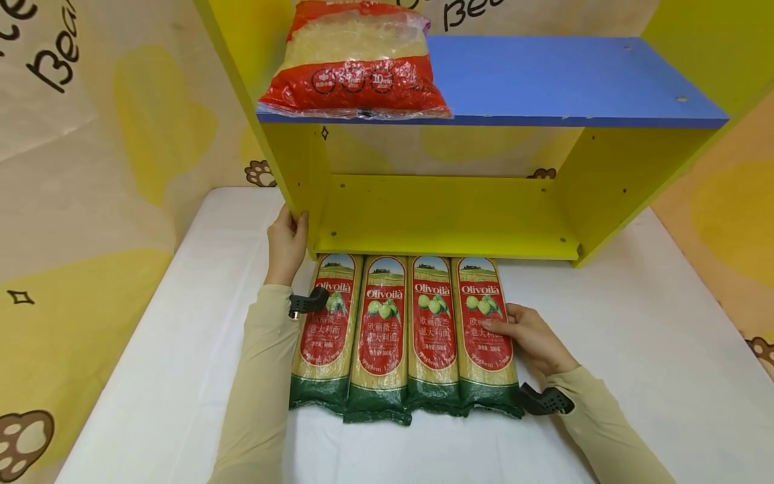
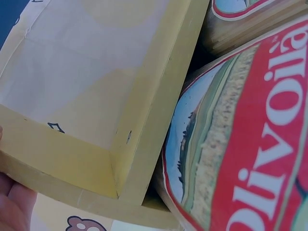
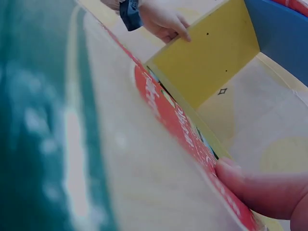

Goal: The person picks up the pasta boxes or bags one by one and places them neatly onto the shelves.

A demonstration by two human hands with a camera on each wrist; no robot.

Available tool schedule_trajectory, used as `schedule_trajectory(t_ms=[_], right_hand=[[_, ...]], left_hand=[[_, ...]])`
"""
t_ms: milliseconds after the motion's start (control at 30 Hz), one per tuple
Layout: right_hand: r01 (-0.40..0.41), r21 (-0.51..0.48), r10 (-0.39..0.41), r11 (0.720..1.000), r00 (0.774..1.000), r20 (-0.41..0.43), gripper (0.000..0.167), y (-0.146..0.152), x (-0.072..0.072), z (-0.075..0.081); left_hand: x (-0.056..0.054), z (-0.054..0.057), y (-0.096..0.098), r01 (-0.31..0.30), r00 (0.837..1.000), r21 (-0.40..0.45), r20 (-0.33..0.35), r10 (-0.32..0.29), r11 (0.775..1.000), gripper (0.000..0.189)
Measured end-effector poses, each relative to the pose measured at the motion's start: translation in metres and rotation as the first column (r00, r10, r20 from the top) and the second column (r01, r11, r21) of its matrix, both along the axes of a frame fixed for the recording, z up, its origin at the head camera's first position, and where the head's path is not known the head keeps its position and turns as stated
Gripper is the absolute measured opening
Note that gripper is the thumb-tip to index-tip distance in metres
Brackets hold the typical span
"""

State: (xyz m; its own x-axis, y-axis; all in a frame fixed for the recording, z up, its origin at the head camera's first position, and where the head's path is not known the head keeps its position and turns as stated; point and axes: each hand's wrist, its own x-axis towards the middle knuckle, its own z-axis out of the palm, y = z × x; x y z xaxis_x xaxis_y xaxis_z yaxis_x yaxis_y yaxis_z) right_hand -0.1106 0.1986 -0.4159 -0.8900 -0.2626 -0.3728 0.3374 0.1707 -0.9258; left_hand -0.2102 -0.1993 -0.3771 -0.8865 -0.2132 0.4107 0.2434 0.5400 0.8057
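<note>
Several packs of Olivoilà spaghetti (image 1: 377, 363) lie side by side on the white table, their tops against the lower front edge of a yellow shelf unit (image 1: 438, 215). My left hand (image 1: 286, 245) grips the front edge of the unit's left side panel (image 1: 296, 161), low down, thumb towards the inside. The right hand (image 1: 540, 339) holds the rightmost spaghetti pack (image 1: 486, 373) by its right side. Its thumb (image 3: 240, 185) lies on the red label; the other fingers are mostly hidden beside or under the pack.
A red bag of pasta (image 1: 363, 74) sits on the left part of the blue upper shelf (image 1: 562, 81). The yellow bottom board and right side panel (image 1: 647, 175) stand behind the packs. White cloth (image 1: 623, 323) covers the table; printed fabric (image 1: 139, 134) hangs around it.
</note>
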Motion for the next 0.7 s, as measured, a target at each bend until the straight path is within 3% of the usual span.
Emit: schedule_trajectory(t_ms=[400,700], right_hand=[[0.029,-0.011,-0.029,1.0,0.998,0.049,0.047,0.002,0.005,0.004],[0.036,0.0,-0.036,0.999,0.999,0.039,0.048,0.002,0.011,0.007]], left_hand=[[0.0,0.001,0.001,0.013,1.0,0.014,-0.015,-0.013,1.0,0.025],[0.0,0.002,0.0,0.011,1.0,0.014,-0.007,-0.011,1.0,0.026]])
